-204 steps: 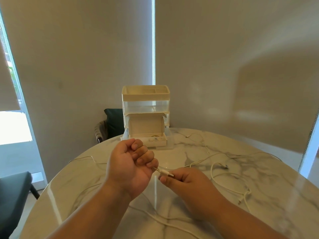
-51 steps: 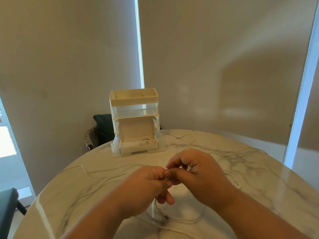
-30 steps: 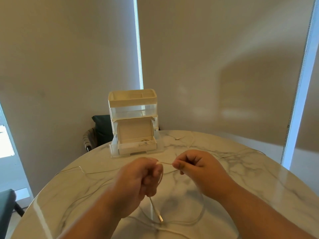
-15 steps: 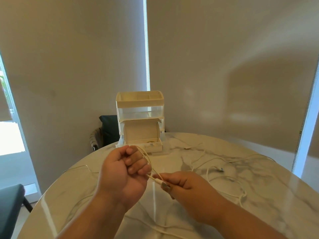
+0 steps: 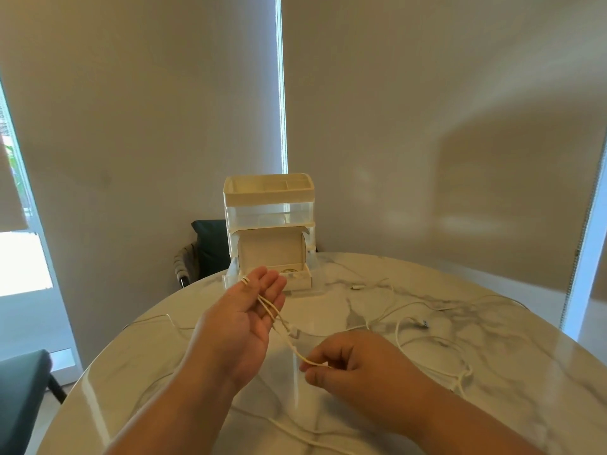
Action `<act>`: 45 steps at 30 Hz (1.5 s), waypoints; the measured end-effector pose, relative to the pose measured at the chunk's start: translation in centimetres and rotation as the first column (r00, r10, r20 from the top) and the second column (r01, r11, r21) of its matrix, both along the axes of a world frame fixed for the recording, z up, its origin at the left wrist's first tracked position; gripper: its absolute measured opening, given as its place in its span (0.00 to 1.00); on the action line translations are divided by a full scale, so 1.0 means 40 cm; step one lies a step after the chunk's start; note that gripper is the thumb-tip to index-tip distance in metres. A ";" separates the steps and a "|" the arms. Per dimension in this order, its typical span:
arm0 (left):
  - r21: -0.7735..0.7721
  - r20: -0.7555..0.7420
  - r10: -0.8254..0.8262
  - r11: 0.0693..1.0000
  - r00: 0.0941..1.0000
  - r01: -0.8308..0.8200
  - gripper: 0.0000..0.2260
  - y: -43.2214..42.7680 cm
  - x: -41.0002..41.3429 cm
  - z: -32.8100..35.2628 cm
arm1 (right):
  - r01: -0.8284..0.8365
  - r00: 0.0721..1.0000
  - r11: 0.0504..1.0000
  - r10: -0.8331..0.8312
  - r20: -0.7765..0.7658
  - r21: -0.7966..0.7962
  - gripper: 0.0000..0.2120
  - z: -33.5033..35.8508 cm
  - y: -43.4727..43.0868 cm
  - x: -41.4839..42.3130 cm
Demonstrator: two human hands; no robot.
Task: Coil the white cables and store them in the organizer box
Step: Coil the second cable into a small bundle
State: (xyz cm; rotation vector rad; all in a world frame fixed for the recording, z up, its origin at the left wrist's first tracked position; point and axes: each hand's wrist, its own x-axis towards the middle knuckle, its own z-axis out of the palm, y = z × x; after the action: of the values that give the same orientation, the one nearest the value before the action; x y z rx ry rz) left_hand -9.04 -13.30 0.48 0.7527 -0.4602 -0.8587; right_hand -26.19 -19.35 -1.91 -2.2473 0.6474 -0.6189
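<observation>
**Head view: coiling under way.** The left hand [image 5: 243,320] is held palm up at 7 o'clock over the marble table [image 5: 492,372]. Its fingers are straight and released, so it serves as a former. We see turns of 1 white cable [image 5: 294,345] looped over the fingers near their tips, and about 3 strands cross the palm. The right hand [image 5: 358,366], at 5 o'clock, pinches the same cable between thumb and forefinger and holds it taut off the palm. We judge this coil barely begun, since more cable trails beneath the forearms at 6 o'clock.

The loose white cables [image 5: 397,333] lie uncoiled from 1 to 4 o'clock, well apart from the hands, and we cannot tell their number. The organizer box [image 5: 269,198] stands at 12 o'clock, and no cable shows in it. The small open box [image 5: 269,254] just in front of it holds something round that we cannot identify.

By our reading nothing is stored yet. Finishing this coil, coiling the rest and stowing them all remain.
</observation>
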 end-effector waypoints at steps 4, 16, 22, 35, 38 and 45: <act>0.083 0.159 0.041 0.995 0.986 -0.055 0.10 0.000 -0.007 -0.002 | 0.032 0.996 0.999 -0.029 0.079 -0.036 0.04 0.013 0.001 -0.010; 0.261 0.865 -0.150 0.950 0.478 -0.174 0.11 -0.007 -0.063 -0.046 | 0.107 0.983 0.946 -0.056 0.172 -0.306 0.07 0.021 0.002 -0.010; 0.407 0.735 -0.393 0.908 0.553 0.105 0.30 -0.008 -0.047 -0.062 | 0.109 0.987 0.934 -0.060 0.152 -0.340 0.10 0.027 0.004 -0.015; 0.422 0.638 -0.518 0.854 0.569 0.304 0.19 -0.005 -0.048 -0.054 | 0.132 0.963 0.963 -0.068 0.261 -0.236 0.14 0.042 -0.004 -0.030; 0.433 0.618 -0.516 0.853 0.593 0.290 0.12 -0.009 -0.048 -0.054 | 0.186 0.943 0.961 -0.116 0.312 -0.207 0.10 0.037 -0.009 -0.032; 0.509 0.520 -0.572 0.804 0.635 0.308 0.12 0.005 -0.043 -0.051 | 0.233 0.937 0.956 -0.170 0.306 -0.181 0.07 0.026 -0.016 -0.028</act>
State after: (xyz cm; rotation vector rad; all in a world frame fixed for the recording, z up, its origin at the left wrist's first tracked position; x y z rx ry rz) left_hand -10.75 -13.09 -1.55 1.3502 -1.1855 -1.1652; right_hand -27.30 -19.98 -0.87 -2.2377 0.6960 -1.1447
